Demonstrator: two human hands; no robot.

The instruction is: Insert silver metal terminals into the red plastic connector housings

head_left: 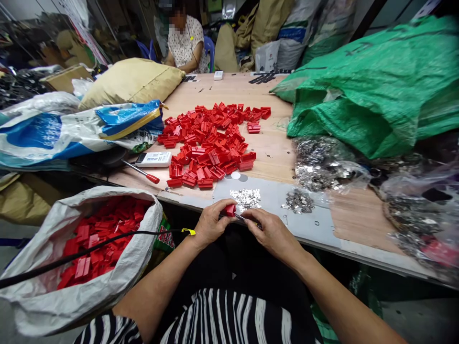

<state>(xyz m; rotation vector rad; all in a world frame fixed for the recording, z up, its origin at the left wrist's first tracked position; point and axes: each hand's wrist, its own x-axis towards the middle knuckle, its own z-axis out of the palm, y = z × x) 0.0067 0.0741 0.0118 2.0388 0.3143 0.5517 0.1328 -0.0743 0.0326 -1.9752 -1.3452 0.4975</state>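
Note:
Between finger and thumb, my left hand (211, 223) holds a red plastic part (229, 210) at the table's front edge. My right hand (268, 230) grips a thin tool with a metal shaft (239, 217), its tip touching or very close to the red part. Most of the tool's handle is hidden by my fingers. Just beyond my hands lies a pile of small shiny metal pieces (247, 198), with a second, darker pile of metal pieces (300, 200) to its right. Farther back is a large heap of similar red parts (211, 143).
A white sack (143, 267) of red parts stands open at my left. A red-tipped metal rod (152, 178) and a white box (155, 159) lie left of the heap. Green sacking (376, 76) and plastic bags of metal pieces (322, 162) are at right. Another person (186, 43) sits opposite.

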